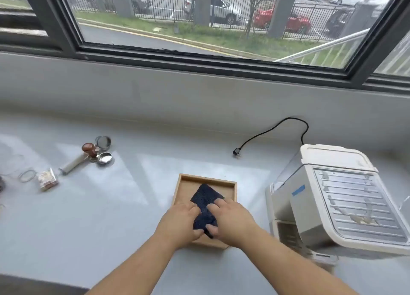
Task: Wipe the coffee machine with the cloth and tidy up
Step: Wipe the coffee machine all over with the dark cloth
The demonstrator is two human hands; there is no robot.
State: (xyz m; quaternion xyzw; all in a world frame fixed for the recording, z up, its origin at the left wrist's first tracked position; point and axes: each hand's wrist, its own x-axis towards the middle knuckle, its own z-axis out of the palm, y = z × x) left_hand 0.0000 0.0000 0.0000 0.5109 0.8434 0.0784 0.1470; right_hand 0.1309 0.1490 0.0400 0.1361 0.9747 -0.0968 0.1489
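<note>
You are gripping the dark cloth (205, 198) with your left hand (179, 223) and right hand (233, 221), fingers and thumbs curling over its near end as it is lying in the wooden tray (206, 179). If you are lifting it, be gathering it whole so no corner is trailing toward the coffee machine (332, 197) at three o'clock. The grey counter (133, 206) is running beneath a window (199, 17) at twelve, and a tamper (91, 150) is sitting at ten.

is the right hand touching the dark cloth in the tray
Touching. The head view shows the right hand with fingers and thumb pinching the dark cloth over the wooden tray.
</note>
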